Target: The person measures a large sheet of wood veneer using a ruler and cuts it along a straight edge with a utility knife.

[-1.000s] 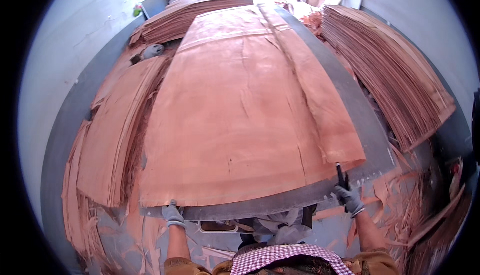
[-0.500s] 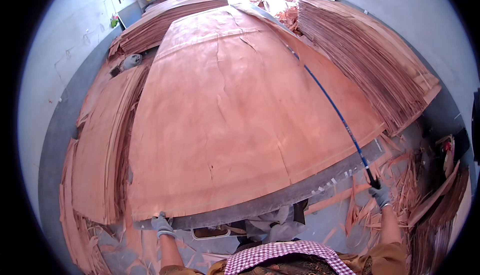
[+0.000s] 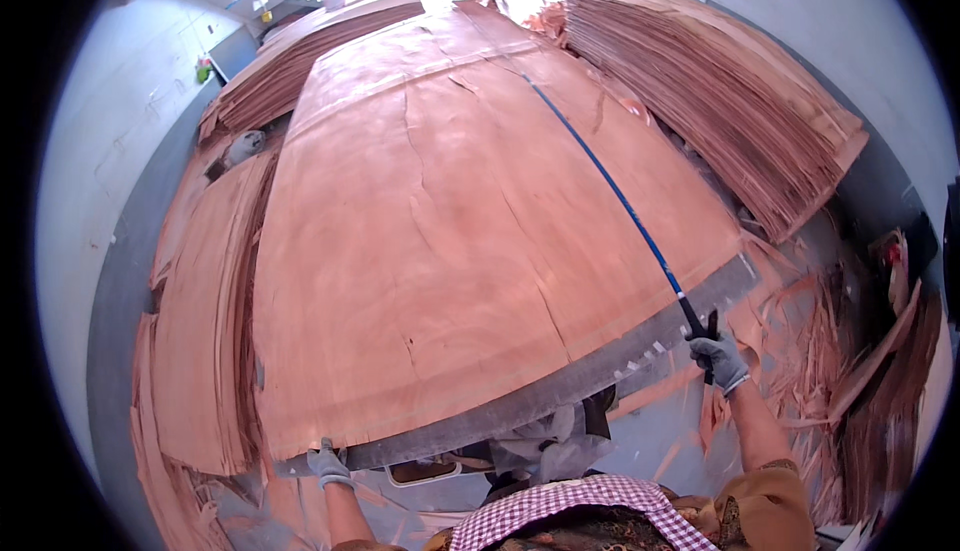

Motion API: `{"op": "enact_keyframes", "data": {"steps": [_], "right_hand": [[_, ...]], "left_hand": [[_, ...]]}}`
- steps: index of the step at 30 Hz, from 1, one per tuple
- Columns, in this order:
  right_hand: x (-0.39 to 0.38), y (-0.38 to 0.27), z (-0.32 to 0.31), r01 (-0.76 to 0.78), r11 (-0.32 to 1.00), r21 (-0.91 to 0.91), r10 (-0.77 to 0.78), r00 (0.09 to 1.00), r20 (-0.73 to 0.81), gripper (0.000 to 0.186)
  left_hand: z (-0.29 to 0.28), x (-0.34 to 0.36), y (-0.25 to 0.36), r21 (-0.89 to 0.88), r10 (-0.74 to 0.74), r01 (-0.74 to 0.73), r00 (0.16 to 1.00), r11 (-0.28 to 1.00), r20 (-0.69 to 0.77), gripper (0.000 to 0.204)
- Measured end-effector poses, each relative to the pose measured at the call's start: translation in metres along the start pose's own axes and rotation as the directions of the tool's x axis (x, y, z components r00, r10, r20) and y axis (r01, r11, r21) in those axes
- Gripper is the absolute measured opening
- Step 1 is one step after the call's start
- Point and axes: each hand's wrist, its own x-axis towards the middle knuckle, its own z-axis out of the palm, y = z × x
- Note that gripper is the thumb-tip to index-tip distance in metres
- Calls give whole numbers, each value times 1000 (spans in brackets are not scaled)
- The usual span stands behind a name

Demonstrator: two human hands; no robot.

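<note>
Reddish-tan, the broad veneer sheet lies over the grey desk before me, and my left hand is at its near left corner, perhaps to steady it, though I cannot tell whether those fingers pinch the edge or merely touch it. My right hand has its fingers wrapped round the black handle of the blue rod, gripped at its near end, I judge, for reach far up the sheet. Half a second ago the rod lay closer to the sheet's right edge; now it lies further inward.
</note>
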Motion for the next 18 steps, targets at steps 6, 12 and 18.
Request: {"op": "enact_keyframes", "data": {"steps": [6,12,18], "right_hand": [[-3,-17,38,140,990,-3,-139,985,104,49],[36,8,36,190,958,-215,-159,976,152,28],[48,5,53,100,977,-190,-84,992,94,27]], "left_hand": [[-2,1,9,-56,-30,35,996,998,83,15],[-12,51,-19,9,42,-47,950,999,310,27],[-73,92,-8,-151,22,59,876,987,482,23]]}}
